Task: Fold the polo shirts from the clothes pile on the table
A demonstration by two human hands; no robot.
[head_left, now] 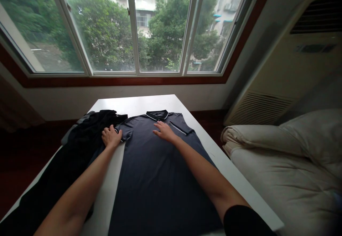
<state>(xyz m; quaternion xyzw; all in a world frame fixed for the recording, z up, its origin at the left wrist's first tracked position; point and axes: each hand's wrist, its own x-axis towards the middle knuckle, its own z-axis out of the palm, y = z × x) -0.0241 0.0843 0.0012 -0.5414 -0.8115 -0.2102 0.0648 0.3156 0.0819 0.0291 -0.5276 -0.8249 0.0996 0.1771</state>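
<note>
A dark grey polo shirt point(160, 172) with a black, white-edged collar lies spread on the white table point(139, 102), collar toward the window. Its right sleeve is folded inward over the shirt, while the left sleeve points out to the left. My left hand point(110, 136) rests at the cuff of that left sleeve, beside a heap of black clothes point(80, 143); its fingers are bent and somewhat apart, and no firm grip shows. Just below the collar, my right hand point(164, 131) is over the shirt front with fingers spread and nothing held.
Beyond the table are a wall and a wide window point(139, 74). A beige sofa point(278, 157) stands to the right, near a tall air-conditioning unit point(283, 75). At the far left hangs a curtain point(16, 104).
</note>
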